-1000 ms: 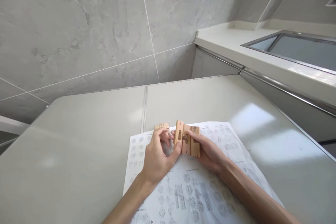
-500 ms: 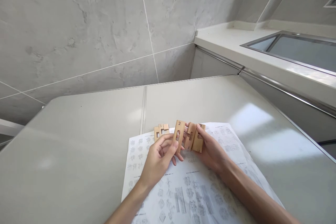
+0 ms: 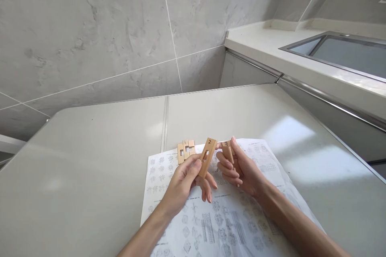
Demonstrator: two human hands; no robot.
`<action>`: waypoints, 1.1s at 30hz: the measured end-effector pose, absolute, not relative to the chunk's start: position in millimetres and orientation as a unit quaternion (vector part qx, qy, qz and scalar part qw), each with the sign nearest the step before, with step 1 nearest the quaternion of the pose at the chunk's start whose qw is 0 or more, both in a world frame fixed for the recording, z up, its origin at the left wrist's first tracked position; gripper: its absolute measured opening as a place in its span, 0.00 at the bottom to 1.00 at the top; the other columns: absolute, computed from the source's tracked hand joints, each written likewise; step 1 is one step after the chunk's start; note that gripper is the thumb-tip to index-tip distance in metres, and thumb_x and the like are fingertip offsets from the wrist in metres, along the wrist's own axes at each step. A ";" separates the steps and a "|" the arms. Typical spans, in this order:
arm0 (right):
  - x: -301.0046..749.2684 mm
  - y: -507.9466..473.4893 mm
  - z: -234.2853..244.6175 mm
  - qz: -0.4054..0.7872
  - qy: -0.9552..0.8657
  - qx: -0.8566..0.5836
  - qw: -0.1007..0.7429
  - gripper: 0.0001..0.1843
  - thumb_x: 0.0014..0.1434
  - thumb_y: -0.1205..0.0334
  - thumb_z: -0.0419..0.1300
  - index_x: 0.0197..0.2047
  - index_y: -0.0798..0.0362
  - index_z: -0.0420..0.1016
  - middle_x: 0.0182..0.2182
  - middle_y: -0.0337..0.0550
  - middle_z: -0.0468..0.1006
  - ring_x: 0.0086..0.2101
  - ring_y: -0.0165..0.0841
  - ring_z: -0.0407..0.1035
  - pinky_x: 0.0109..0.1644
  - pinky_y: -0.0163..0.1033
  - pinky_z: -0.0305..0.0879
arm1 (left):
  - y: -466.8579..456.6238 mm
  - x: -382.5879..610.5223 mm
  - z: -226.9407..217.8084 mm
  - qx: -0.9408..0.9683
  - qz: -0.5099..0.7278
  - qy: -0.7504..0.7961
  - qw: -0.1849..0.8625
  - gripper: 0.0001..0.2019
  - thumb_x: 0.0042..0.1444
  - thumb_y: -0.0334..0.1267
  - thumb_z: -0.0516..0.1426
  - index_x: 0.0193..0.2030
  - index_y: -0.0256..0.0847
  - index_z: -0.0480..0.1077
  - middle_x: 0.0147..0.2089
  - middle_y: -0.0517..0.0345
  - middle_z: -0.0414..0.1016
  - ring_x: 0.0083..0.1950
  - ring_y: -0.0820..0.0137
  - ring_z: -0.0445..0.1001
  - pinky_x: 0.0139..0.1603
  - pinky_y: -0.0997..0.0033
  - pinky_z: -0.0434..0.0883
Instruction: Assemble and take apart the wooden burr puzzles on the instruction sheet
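My left hand (image 3: pixel 187 176) pinches a wooden puzzle piece marked 2 (image 3: pixel 210 150) between thumb and fingers. That piece has a long slot through it and is held tilted above the paper. My right hand (image 3: pixel 241 168) is closed round a wooden puzzle piece marked 3 (image 3: pixel 226 150), with its fingers curled over the lower part. Whether a second piece sits in that hand I cannot tell. Behind my left hand, more notched wooden puzzle pieces (image 3: pixel 186 149) lie side by side at the paper's far edge. The printed paper sheet (image 3: pixel 169 225) lies under both hands.
The pale table (image 3: pixel 90 176) has a seam running away from me and a far edge near the grey tiled wall (image 3: pixel 105 28). To the right stands a white counter (image 3: pixel 256 44) with a sink (image 3: pixel 346 54) set in it.
My right hand has turned and its fingers have curled in. The piece marked 1 that showed between the hands is out of sight. The piece marked 2 has shifted slightly right and tilted more.
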State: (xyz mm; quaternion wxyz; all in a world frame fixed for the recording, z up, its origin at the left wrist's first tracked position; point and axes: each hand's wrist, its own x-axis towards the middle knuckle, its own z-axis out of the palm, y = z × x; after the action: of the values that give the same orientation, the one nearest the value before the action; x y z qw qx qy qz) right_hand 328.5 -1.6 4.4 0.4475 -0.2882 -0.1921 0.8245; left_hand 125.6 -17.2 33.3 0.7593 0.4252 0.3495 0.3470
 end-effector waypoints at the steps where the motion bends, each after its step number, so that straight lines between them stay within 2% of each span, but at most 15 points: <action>1: 328.6 -1.7 4.0 0.835 -0.204 -0.292 0.420 0.34 0.64 0.27 0.57 0.29 0.52 0.71 0.16 0.29 0.61 0.12 0.21 0.47 0.10 0.27 0.49 | -17.2 125.6 33.0 0.425 0.346 0.348 0.761 0.23 0.74 0.52 0.53 0.66 0.39 0.67 0.32 0.52 0.82 0.23 0.69 0.78 0.26 0.72 0.71; 4: 328.9 -2.3 2.5 0.858 -0.232 -0.293 0.352 0.40 0.63 0.21 0.52 0.22 0.51 0.63 0.12 0.30 0.57 0.10 0.21 0.45 0.10 0.28 0.44 | -16.6 126.3 30.9 0.420 0.354 0.345 0.761 0.25 0.74 0.55 0.51 0.66 0.39 0.67 0.38 0.48 0.84 0.24 0.69 0.78 0.25 0.71 0.71; 9: 329.4 -2.5 4.7 0.858 -0.215 -0.287 0.367 0.32 0.63 0.26 0.59 0.32 0.50 0.66 0.15 0.25 0.55 0.13 0.20 0.36 0.13 0.26 0.38 | -16.1 128.4 28.4 0.433 0.371 0.358 0.740 0.27 0.74 0.58 0.48 0.66 0.39 0.68 0.44 0.45 0.83 0.25 0.70 0.78 0.26 0.70 0.72; 11: 330.2 -2.2 7.9 0.857 -0.210 -0.282 0.377 0.28 0.65 0.31 0.61 0.34 0.50 0.66 0.19 0.25 0.54 0.16 0.21 0.36 0.14 0.26 0.40 | -16.4 129.2 29.0 0.442 0.377 0.373 0.723 0.27 0.75 0.58 0.48 0.67 0.40 0.67 0.45 0.46 0.82 0.26 0.70 0.77 0.28 0.69 0.73; 15: 332.0 -4.1 15.2 0.867 -0.215 -0.273 0.358 0.20 0.68 0.42 0.63 0.39 0.51 0.68 0.26 0.29 0.57 0.20 0.22 0.41 0.18 0.25 0.46 | -16.8 129.6 30.8 0.460 0.384 0.405 0.691 0.26 0.75 0.56 0.48 0.67 0.40 0.68 0.43 0.49 0.81 0.29 0.69 0.76 0.34 0.67 0.73; 19: 332.5 -9.2 16.7 0.876 -0.257 -0.255 0.320 0.22 0.68 0.40 0.64 0.46 0.53 0.73 0.29 0.31 0.57 0.22 0.22 0.42 0.18 0.25 0.46 | -15.9 128.7 29.8 0.477 0.384 0.425 0.667 0.26 0.76 0.55 0.46 0.65 0.37 0.71 0.31 0.58 0.74 0.30 0.69 0.72 0.39 0.67 0.71; 21: 332.6 -11.3 14.9 0.876 -0.278 -0.236 0.316 0.22 0.67 0.42 0.66 0.49 0.53 0.73 0.29 0.30 0.56 0.22 0.22 0.41 0.19 0.25 0.45 | -15.2 128.8 28.5 0.481 0.384 0.431 0.660 0.26 0.76 0.55 0.47 0.64 0.37 0.71 0.29 0.60 0.70 0.30 0.69 0.71 0.40 0.67 0.71; 27: 331.3 -13.7 10.8 0.889 -0.268 -0.214 0.303 0.14 0.66 0.57 0.70 0.47 0.52 0.71 0.25 0.26 0.53 0.21 0.22 0.39 0.16 0.22 0.44 | -15.5 130.6 27.9 0.501 0.373 0.449 0.639 0.22 0.75 0.53 0.50 0.65 0.41 0.69 0.35 0.59 0.74 0.31 0.71 0.69 0.42 0.67 0.72; 30: 328.5 -14.5 10.3 0.901 -0.244 -0.202 0.296 0.16 0.64 0.58 0.71 0.45 0.51 0.69 0.26 0.27 0.54 0.20 0.22 0.40 0.12 0.21 0.47 | -17.2 131.2 28.8 0.529 0.360 0.456 0.619 0.21 0.75 0.52 0.51 0.65 0.43 0.68 0.38 0.58 0.75 0.31 0.71 0.68 0.40 0.69 0.71; 33: 326.5 -15.0 9.2 0.919 -0.222 -0.172 0.276 0.16 0.64 0.57 0.71 0.45 0.51 0.67 0.25 0.26 0.56 0.18 0.21 0.42 0.10 0.21 0.53 | -19.3 131.7 28.3 0.557 0.343 0.462 0.599 0.21 0.75 0.53 0.51 0.65 0.44 0.68 0.36 0.59 0.74 0.30 0.71 0.67 0.36 0.70 0.70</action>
State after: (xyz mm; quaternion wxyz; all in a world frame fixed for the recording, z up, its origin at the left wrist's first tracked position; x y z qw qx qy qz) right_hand 326.5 -15.0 9.2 0.2765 -0.1722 -0.2221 0.9190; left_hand 131.7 -19.3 28.3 0.5991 0.5567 0.4621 0.3429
